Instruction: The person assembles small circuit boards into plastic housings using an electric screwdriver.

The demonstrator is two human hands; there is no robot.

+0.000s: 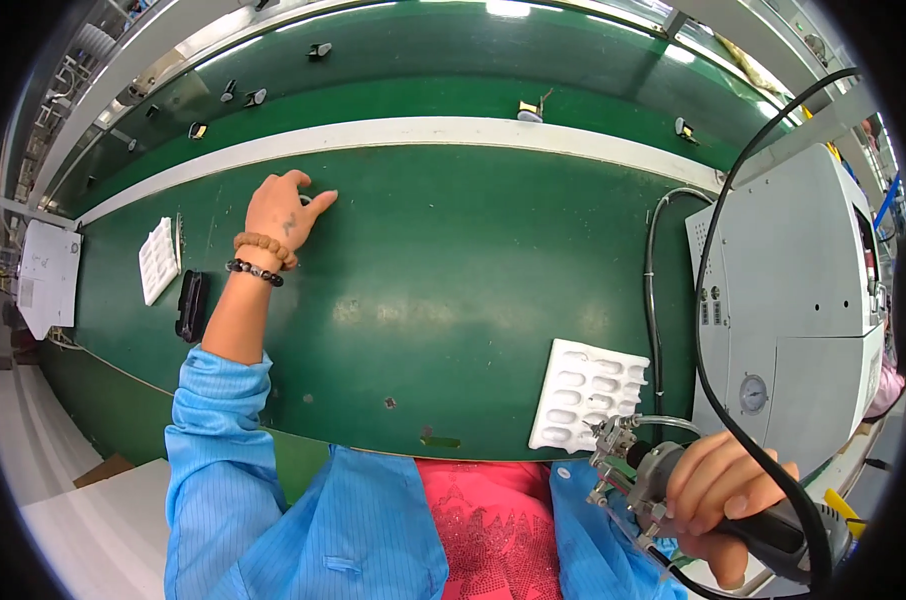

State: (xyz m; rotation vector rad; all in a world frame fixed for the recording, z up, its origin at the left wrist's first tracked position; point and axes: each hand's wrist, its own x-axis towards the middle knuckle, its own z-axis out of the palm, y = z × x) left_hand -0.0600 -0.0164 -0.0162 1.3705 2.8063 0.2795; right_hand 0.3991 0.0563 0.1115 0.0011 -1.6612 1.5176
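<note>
grey corded handheld power tool with a metal nozzle head (673, 490) sat nearest, by the white moulded plastic tray (585, 395), right hand (718, 490) clamped round its black grip; looked rigid, fairly heavy, best held there. farther off, left hand (278, 212) rested on the green belt (453, 260), fingers loosely curled on a small part, barely visible.

Worktop (453, 260): matt green mat, scuffed. Blister tray (585, 392): white moulded plastic, slightly glossy. Handheld tool (673, 490): bare metal head, black rubbery grip. Machine housing (793, 290): matt grey painted metal. Sleeve (213, 420): blue woven cloth. Bracelet (265, 246): wooden beads.
</note>
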